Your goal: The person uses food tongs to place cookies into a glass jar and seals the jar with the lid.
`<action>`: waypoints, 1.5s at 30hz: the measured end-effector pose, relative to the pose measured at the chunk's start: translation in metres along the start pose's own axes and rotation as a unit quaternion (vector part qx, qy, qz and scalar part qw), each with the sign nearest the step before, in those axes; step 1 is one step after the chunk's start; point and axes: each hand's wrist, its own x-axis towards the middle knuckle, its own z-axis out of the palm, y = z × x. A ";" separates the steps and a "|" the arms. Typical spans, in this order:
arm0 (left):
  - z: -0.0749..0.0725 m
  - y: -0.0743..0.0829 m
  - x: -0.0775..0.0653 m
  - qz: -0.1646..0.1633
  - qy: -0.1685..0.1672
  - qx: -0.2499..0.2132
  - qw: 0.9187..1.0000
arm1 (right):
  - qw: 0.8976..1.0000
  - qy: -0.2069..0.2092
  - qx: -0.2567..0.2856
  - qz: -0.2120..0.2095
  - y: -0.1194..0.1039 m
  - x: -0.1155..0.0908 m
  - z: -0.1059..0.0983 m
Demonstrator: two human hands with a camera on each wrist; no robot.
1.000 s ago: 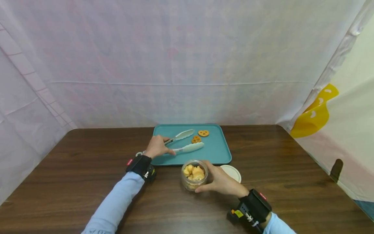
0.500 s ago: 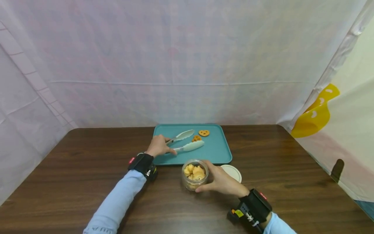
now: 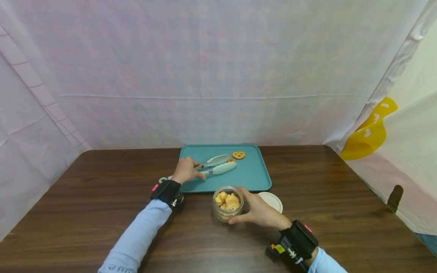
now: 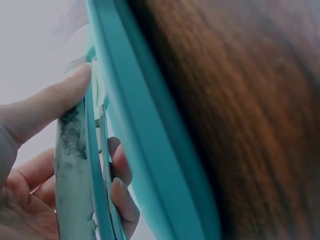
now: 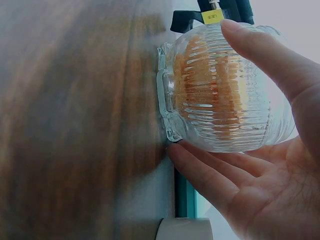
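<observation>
My left hand (image 3: 186, 170) grips a pair of tongs (image 3: 223, 168) over the teal tray (image 3: 249, 180), thumb on one arm and fingers round the other. The pale tong heads lie close together, partly covering one pretzel (image 3: 231, 160). Beyond them on the tray is a second pretzel (image 3: 238, 155). In front of the tray, my right hand (image 3: 257, 210) holds a ribbed glass jar (image 5: 250, 100), thumb on one side and fingers on the other. The jar stands upright and uncovered on the table, with yellowish cookies (image 3: 229, 201) inside.
A round white lid (image 3: 272, 201) lies on the table behind my right hand, close to the tray's near right corner. The brown wooden table (image 3: 102, 197) ends at a white cloth backdrop (image 3: 205, 121) just past the tray.
My left hand has squeezed the tongs, so the two heads have come closer together and now overlap the nearer pretzel. The right hand and jar have stayed put.
</observation>
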 end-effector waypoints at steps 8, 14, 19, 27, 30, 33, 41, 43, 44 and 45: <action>-0.002 -0.004 -0.003 0.008 0.007 0.008 1.000 | 1.000 0.005 -0.005 -0.023 0.000 0.000 0.001; -0.006 -0.011 -0.008 0.015 0.004 0.007 1.000 | 1.000 0.001 0.002 -0.010 0.000 0.001 0.001; -0.011 -0.016 -0.014 0.024 -0.002 0.009 1.000 | 1.000 -0.001 0.000 -0.006 0.001 0.001 0.001; -0.025 -0.026 -0.026 0.059 -0.003 -0.007 0.998 | 1.000 0.004 -0.001 -0.018 0.002 0.001 0.003; -0.030 -0.028 -0.030 0.071 -0.007 -0.023 0.997 | 1.000 0.005 -0.001 -0.018 0.003 0.001 0.003; -0.034 -0.028 -0.034 0.071 -0.015 -0.035 0.997 | 1.000 0.003 0.005 -0.007 0.003 0.001 0.001; -0.034 -0.029 -0.033 0.064 -0.015 -0.024 0.998 | 1.000 0.005 0.000 -0.008 0.002 0.002 0.000; -0.032 -0.030 -0.032 0.062 -0.014 -0.011 0.998 | 1.000 0.007 -0.004 -0.012 0.002 0.002 0.001; -0.031 -0.030 -0.031 0.061 -0.014 -0.006 0.998 | 1.000 0.007 -0.006 -0.014 0.002 0.002 0.001; -0.029 -0.030 -0.031 0.059 -0.015 -0.001 0.998 | 1.000 0.007 -0.007 -0.014 0.002 0.002 0.001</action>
